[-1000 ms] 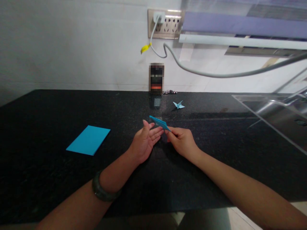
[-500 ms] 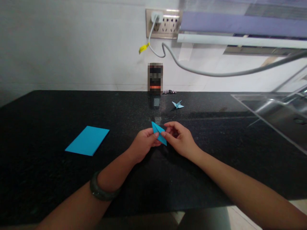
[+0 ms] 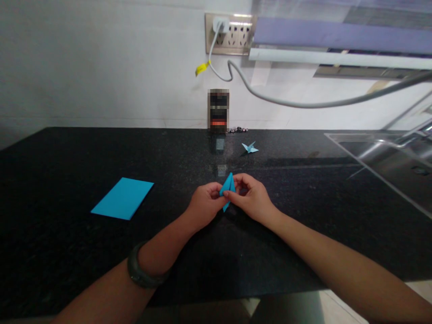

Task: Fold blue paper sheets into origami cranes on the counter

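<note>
A folded blue paper piece (image 3: 228,188), narrow and pointed, stands nearly upright between my two hands above the black countertop (image 3: 67,252). My left hand (image 3: 204,207) pinches its left side with thumb and fingers closed. My right hand (image 3: 253,198) pinches its right side, fingers curled. A dark bracelet sits on my left wrist. A stack of flat blue paper sheets (image 3: 123,198) lies on the counter to the left of my hands.
A small pale blue folded paper crane (image 3: 250,147) rests farther back on the counter. A dark phone-like object (image 3: 219,111) leans on the white wall below a socket strip (image 3: 229,33) with a grey cable. A steel sink (image 3: 391,162) lies at the right.
My left hand went from open beside the paper to pinching it. The paper piece turned from lying slanted to standing nearly upright between both hands.
</note>
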{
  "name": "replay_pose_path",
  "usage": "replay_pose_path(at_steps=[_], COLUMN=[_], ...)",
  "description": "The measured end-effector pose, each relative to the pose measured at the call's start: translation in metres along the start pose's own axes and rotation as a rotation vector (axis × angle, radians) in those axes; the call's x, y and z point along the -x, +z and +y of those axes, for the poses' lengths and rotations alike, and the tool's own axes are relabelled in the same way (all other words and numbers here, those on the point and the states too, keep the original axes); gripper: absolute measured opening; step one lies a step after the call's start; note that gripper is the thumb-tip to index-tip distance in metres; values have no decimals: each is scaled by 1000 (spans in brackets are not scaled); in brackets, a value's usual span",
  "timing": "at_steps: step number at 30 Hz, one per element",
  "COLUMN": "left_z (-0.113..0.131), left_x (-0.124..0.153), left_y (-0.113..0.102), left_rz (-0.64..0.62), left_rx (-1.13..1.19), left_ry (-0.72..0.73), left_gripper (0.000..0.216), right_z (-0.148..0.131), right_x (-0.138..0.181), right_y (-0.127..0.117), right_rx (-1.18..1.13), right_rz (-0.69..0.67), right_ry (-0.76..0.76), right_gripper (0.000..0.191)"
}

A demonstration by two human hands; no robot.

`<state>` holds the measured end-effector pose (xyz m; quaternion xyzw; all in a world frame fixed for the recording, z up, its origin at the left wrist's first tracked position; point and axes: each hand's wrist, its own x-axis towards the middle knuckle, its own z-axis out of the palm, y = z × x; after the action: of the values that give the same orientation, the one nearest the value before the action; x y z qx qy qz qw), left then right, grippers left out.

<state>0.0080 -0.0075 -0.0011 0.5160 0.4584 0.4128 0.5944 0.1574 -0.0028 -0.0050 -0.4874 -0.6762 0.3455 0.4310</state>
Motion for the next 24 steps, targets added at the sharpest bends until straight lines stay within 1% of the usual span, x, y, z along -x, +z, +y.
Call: replay_pose_path(at_steps=[3, 5, 9, 14, 16, 18, 20, 22, 24], left_z=[1, 1, -2, -6, -4, -1, 1, 2, 1], left_x=[0, -1, -4, -4, -3, -2, 0, 0, 0], left_y=[-1, -2, -7, -8, -7, -5, -3, -2, 0], left_rz=[10, 27, 33, -41, -76, -103, -107, -98, -89], left_rx=[0, 21, 40, 237, 302, 367, 434, 487, 523], left_ry=[8, 8, -3, -32, -71, -117, -141, -136, -121], left_gripper=[8, 7, 18, 24, 24, 24, 25, 26, 24], right_z=[0, 0, -2, 0, 3, 6, 7, 7, 6], right_x=[0, -1, -2, -5, -5, -5, -4, -4, -4], right_y=[0, -1, -3, -2, -1, -1, -3, -5, -7], right_rx=[-56, -120, -187, -340, -346, -242, -28, 211, 393], right_rz=[-12, -32, -13, -53, -10, 95, 181, 207, 206], right_ry=[9, 50, 122, 97, 70, -3, -140, -300, -420], right_gripper=[17, 19, 22, 24, 26, 28, 25, 24, 28])
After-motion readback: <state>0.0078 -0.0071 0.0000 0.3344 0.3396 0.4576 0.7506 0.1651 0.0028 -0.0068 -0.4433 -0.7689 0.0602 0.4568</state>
